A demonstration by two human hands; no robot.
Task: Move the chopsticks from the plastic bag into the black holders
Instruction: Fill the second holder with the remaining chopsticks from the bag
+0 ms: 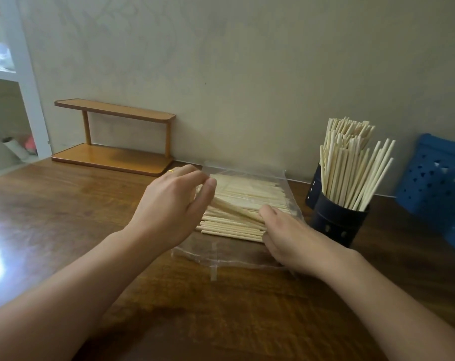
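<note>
Chopsticks [243, 204] lie stacked on the opened plastic bag [221, 252] mid-table, where the left hand [169, 204] and the right hand [286, 235] each pinch an end of a small tilted bundle; a loose pinch could, I judge, let sticks slide out and scatter across the wooden table [64, 204]. Just right stand two black holders [337, 222], the front one already crowded with upright sticks that may block new ones, with a blue basket [434, 186] beyond and a wooden rack [114, 136] by the wall.

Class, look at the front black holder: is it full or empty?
Nearly full: the front black holder stands upright, packed with chopsticks fanning above its rim.
</note>
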